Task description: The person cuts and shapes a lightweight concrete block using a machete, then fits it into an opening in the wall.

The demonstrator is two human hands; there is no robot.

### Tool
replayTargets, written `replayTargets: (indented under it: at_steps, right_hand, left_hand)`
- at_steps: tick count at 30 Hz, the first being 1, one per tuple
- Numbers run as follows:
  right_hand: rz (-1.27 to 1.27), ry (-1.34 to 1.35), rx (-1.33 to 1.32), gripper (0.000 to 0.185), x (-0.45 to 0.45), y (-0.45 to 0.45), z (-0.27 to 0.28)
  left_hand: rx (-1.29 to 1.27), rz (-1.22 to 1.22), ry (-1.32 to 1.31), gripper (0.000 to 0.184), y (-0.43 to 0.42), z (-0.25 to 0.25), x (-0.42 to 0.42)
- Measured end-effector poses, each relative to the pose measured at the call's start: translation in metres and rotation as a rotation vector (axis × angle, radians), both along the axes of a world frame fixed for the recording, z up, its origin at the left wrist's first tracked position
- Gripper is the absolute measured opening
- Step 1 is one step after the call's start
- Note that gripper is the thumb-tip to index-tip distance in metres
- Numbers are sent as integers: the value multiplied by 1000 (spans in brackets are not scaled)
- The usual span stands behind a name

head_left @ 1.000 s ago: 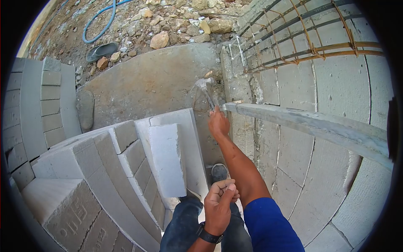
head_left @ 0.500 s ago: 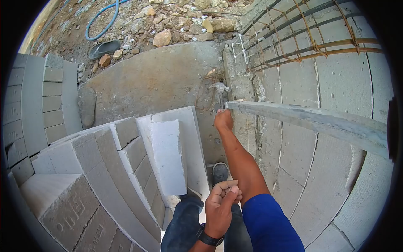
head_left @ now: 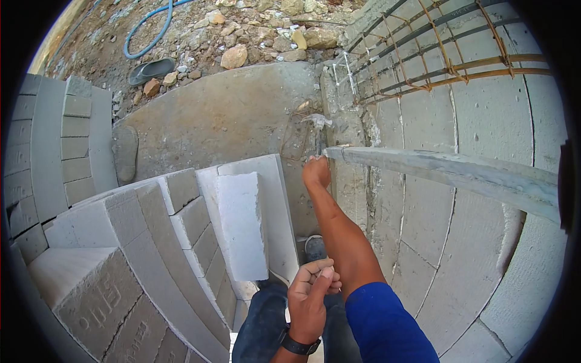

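My right hand, at the end of an outstretched arm in a blue sleeve, is closed round the handle of a hammer. The pale claw head of the hammer points away from me, low beside the wall foot. Just right of that fist is the far end of a long grey metal bar. Close to my body, my left hand has its thumb pressed against curled fingers; whatever lies between them is too small to make out. A dark watch sits on the left wrist.
Stacked pale blocks stand on the left, with one loose white block leaning beside my leg. The block wall rises on the right under a rusty rebar cage. Rubble, a grey shoe and a blue hose lie beyond.
Both my hands have shifted slightly left, the right one still gripping the hammer. The left hand keeps its pinch. The blocks and bar stay put.
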State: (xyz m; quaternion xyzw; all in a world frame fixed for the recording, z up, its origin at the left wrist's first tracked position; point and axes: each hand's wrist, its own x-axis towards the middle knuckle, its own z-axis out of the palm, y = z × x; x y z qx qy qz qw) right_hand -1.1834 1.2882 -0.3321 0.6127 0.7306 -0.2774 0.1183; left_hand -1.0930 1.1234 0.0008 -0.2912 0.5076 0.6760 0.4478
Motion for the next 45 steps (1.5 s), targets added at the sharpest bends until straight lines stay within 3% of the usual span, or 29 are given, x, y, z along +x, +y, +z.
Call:
replayTargets:
  at_steps: [2, 5, 8, 11, 12, 15, 20, 22, 25, 28, 29, 30, 34, 35, 37, 42, 45]
  right_hand:
    - [168, 36, 12, 33, 11, 1, 14]
    - [206, 34, -28, 36, 11, 11, 13]
    - [-54, -1, -80, 36, 0, 14, -6]
    - [-165, 147, -24, 34, 27, 14, -19]
    - [-81, 249, -90, 34, 45, 16, -14]
    - [112, 464, -326, 38, 97, 13, 43]
    - [41, 413, -646, 37, 163, -34, 157]
    - [45, 446, -767, 33, 186, -52, 208]
    - [-68, 467, -1148, 39, 216, -76, 279]
    - [222, 658, -788, 41, 227, -27, 253]
    - [-111, 625, -671, 41, 220, 3, 233]
    - [-269, 635, -518, 45, 215, 40, 201]
    - [-486, 950, -344, 54, 140, 160, 65]
    - [-290, 924, -561, 62, 133, 196, 25]
    - [-277, 853, -782, 82, 106, 261, -64]
    - [-331, 471, -703, 112, 34, 270, -100]
    - [-324, 516, -843, 108, 22, 259, -84]
  left_hand:
    - [15, 9, -27, 33, -3, 1, 2]
    - [9, 5, -22, 33, -4, 0, 1]
    - [14, -28, -26, 33, -3, 1, 4]
    - [25, -52, -31, 33, 0, 3, 3]
    - [28, -56, -32, 33, 1, 5, 1]
    - [20, -37, -18, 32, 4, 5, -5]
    - [-190, -116, 135, 43, 6, -13, -1]
    - [-293, -174, 228, 57, 2, -28, 5]
    - [-392, -211, 294, 60, -3, -43, 10]
    - [-277, 204, 24, 52, -13, -40, -6]
    - [-323, 245, 44, 38, -8, -37, -15]
    - [-285, 240, -24, 33, -13, -32, -19]
    - [-248, 138, -144, 21, -30, -17, -20]
    - [-265, 80, -124, 21, -33, -16, -16]
    - [-286, -5, -106, 21, -45, -15, -7]
    - [-336, -213, -121, 12, -66, -10, -14]
    - [-305, -98, -101, 13, -69, -13, -14]
